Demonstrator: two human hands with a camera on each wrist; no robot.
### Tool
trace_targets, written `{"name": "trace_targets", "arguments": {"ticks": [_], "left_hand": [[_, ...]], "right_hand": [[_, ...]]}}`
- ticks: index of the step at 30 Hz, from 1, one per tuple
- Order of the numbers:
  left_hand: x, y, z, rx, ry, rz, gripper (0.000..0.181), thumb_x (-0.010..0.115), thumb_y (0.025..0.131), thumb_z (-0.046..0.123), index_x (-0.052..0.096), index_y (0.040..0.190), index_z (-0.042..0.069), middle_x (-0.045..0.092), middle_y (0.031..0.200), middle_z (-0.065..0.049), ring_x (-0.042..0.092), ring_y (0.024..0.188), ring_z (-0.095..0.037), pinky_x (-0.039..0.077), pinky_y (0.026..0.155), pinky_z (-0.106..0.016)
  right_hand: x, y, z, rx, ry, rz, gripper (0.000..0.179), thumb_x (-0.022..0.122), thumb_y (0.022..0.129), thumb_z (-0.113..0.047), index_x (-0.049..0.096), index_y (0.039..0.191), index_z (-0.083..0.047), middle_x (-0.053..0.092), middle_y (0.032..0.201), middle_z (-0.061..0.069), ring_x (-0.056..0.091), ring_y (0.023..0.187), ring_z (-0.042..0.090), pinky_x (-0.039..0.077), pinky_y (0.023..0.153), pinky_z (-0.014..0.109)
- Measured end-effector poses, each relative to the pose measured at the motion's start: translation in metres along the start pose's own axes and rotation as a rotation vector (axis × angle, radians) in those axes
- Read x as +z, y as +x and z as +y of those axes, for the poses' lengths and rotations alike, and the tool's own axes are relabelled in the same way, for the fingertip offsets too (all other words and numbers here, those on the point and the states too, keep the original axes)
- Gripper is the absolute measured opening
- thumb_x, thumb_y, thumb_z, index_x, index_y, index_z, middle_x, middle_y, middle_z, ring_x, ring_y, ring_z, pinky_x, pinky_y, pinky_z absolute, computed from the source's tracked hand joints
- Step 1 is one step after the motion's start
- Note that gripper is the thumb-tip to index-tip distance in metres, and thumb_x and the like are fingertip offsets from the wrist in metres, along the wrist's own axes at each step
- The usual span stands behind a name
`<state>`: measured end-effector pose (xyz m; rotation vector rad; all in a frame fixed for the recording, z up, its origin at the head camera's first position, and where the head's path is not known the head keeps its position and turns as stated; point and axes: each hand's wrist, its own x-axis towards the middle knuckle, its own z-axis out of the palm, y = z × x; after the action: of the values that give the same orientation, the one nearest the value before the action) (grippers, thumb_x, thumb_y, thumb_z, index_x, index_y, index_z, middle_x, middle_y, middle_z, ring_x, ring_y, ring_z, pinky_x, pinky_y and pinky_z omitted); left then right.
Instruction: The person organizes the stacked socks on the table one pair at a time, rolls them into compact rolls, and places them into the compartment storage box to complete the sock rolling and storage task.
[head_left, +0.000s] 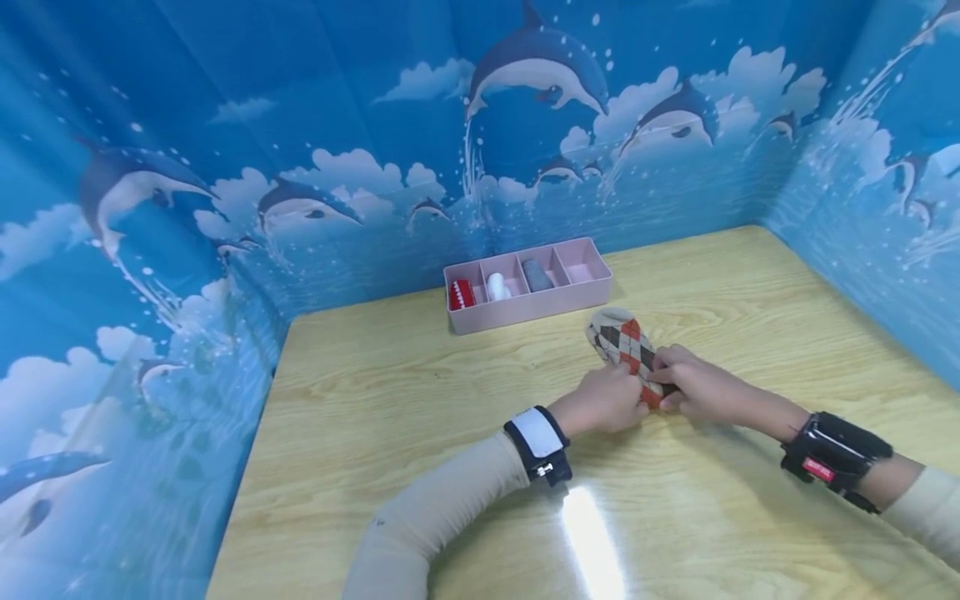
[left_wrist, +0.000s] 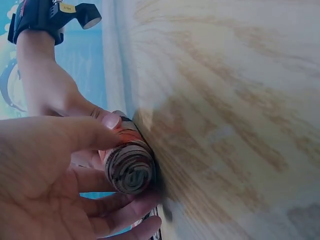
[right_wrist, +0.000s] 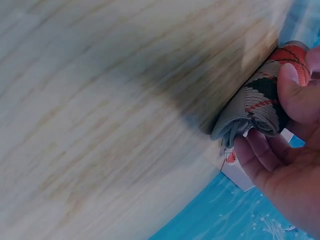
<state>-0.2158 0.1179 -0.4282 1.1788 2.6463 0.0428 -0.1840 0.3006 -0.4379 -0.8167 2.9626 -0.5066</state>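
Note:
An argyle sock (head_left: 628,340) in beige, orange and dark brown lies on the table, its near end rolled up and its far end flat. My left hand (head_left: 606,397) grips one end of the roll; in the left wrist view the thumb lies over the rolled sock (left_wrist: 131,167), whose spiral end faces the camera. The other end is in my right hand (head_left: 693,383). Seen from the right wrist, thumb and fingers curl round the sock roll (right_wrist: 265,102), with layered edges showing at its end.
Beyond the sock stands a pink box (head_left: 525,308) with several compartments. Inside are a red and white item (head_left: 461,293), a white one (head_left: 497,287) and a grey one (head_left: 536,275); the rightmost compartment shows its bare floor. A blue dolphin-print curtain (head_left: 360,250) borders the wooden table (head_left: 360,400).

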Motion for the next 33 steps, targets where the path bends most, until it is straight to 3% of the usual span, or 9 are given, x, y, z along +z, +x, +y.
{"name": "trace_targets", "arguments": {"ticks": [7, 13, 17, 22, 33], "left_hand": [[0.006, 0.0, 0.002, 0.037, 0.068, 0.097, 0.024, 0.067, 0.097, 0.039, 0.076, 0.108, 0.019, 0.065, 0.125, -0.004, 0.059, 0.109, -0.013, 0.055, 0.079, -0.025], [0.005, 0.002, 0.004, 0.09, 0.104, 0.203, 0.052, 0.075, 0.092, 0.038, 0.061, 0.137, 0.016, 0.071, 0.109, 0.002, 0.066, 0.094, -0.01, 0.054, 0.073, -0.021], [0.003, 0.004, 0.003, 0.115, 0.059, 0.175, 0.048, 0.073, 0.093, 0.034, 0.059, 0.136, 0.017, 0.071, 0.109, 0.003, 0.067, 0.093, -0.009, 0.052, 0.067, -0.021], [0.001, 0.007, 0.002, 0.14, 0.007, 0.118, 0.038, 0.072, 0.093, 0.03, 0.06, 0.126, 0.016, 0.069, 0.103, 0.005, 0.064, 0.085, -0.007, 0.049, 0.063, -0.019], [0.001, 0.014, -0.003, 0.091, -0.055, 0.048, 0.027, 0.069, 0.096, 0.04, 0.069, 0.113, 0.02, 0.07, 0.099, 0.008, 0.062, 0.081, -0.005, 0.049, 0.065, -0.019]], "right_hand": [[0.0, 0.003, 0.01, 0.006, 0.068, -0.023, 0.031, 0.08, 0.078, 0.003, 0.074, 0.109, 0.007, 0.065, 0.094, 0.003, 0.057, 0.085, 0.014, 0.05, 0.071, 0.032], [-0.001, 0.001, 0.01, 0.088, 0.099, -0.001, 0.028, 0.08, 0.08, 0.0, 0.071, 0.106, -0.006, 0.07, 0.094, 0.001, 0.06, 0.083, 0.013, 0.05, 0.071, 0.034], [0.003, -0.007, 0.005, 0.118, 0.071, 0.028, 0.03, 0.082, 0.082, -0.006, 0.068, 0.109, -0.007, 0.068, 0.095, -0.001, 0.059, 0.084, 0.012, 0.047, 0.07, 0.032], [0.008, -0.016, 0.002, 0.104, 0.07, 0.089, 0.026, 0.083, 0.082, -0.009, 0.061, 0.095, -0.012, 0.054, 0.083, -0.007, 0.047, 0.074, 0.008, 0.038, 0.063, 0.025], [0.007, -0.02, 0.003, 0.073, 0.111, 0.139, 0.026, 0.084, 0.079, -0.009, 0.062, 0.093, -0.015, 0.056, 0.085, -0.009, 0.047, 0.076, 0.006, 0.042, 0.066, 0.026]]}}
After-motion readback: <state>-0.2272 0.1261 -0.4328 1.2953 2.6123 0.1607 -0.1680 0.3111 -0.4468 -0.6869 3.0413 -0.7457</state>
